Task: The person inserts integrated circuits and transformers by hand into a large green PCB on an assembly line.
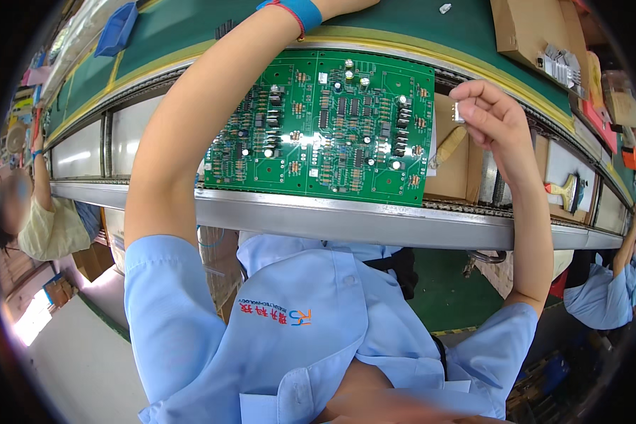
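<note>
A large green circuit board (pixel 307 166) filled with small parts lies across the rails in front of me. Just right of it, my right hand (pixel 491 120) is raised, its thumb and fingers pinching a small white connector with metal pins (pixel 456 112). My left arm passes over the board's left side, hiding some of its parts. At the top edge, beyond the board, is my left hand (pixel 343 6), with a blue wristband (pixel 304 13) at the wrist. The picture cuts off its fingers, so what they touch is hidden.
Metal conveyor rails (pixel 346 215) run left to right. Below my right hand sits a cardboard box (pixel 459 169); a brush (pixel 565 191) lies farther right. A blue bin (pixel 116 28) stands far left, an open carton (pixel 537 35) far right. Other people work at both sides.
</note>
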Demonstrator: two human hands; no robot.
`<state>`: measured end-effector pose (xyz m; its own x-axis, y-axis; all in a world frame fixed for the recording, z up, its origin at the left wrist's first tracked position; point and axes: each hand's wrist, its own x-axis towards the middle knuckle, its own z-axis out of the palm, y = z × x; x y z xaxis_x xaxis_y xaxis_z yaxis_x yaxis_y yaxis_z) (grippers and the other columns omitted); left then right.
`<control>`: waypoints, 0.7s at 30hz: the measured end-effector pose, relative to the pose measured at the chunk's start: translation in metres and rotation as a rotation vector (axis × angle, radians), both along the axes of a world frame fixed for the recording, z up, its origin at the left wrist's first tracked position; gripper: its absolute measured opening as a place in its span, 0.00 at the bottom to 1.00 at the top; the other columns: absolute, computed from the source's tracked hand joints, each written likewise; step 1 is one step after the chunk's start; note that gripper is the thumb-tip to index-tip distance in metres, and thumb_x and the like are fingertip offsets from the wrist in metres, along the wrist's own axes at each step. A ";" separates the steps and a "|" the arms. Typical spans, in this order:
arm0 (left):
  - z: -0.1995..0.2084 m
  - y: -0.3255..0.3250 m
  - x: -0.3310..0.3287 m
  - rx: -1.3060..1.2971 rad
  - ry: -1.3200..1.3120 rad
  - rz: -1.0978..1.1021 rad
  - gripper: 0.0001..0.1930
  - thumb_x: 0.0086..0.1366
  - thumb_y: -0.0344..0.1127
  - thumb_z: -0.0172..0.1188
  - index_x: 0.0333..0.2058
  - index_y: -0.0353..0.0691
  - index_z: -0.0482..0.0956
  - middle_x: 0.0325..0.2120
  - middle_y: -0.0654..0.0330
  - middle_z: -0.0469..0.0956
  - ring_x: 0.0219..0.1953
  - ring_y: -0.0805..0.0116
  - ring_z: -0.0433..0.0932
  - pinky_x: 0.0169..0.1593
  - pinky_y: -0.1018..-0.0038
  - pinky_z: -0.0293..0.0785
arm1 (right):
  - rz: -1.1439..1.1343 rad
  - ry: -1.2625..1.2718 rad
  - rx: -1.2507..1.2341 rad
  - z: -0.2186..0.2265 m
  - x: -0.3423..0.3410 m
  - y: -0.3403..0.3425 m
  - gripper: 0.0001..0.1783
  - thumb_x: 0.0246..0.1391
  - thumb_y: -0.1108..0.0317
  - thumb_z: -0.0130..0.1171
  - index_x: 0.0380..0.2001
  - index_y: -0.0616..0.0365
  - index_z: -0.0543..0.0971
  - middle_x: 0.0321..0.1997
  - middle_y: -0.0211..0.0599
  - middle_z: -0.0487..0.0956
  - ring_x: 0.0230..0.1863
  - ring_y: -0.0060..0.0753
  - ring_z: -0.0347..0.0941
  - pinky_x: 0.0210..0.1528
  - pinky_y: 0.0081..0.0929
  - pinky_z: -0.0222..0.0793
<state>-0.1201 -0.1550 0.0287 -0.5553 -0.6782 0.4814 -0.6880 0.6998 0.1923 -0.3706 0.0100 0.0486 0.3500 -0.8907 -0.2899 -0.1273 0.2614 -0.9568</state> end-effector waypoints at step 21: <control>0.076 0.085 0.037 0.446 0.314 0.033 0.07 0.67 0.27 0.57 0.41 0.31 0.77 0.25 0.60 0.78 0.28 0.75 0.77 0.32 0.76 0.74 | 0.029 0.159 -0.177 -0.014 0.020 -0.002 0.13 0.59 0.74 0.59 0.47 0.63 0.75 0.29 0.25 0.76 0.35 0.13 0.73 0.42 0.14 0.68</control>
<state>-0.0829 -0.0703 0.1051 -0.4057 -0.8692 0.2825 -0.5700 0.4823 0.6653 -0.3502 0.0077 0.0347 0.3391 -0.9226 -0.1837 -0.2848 0.0855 -0.9548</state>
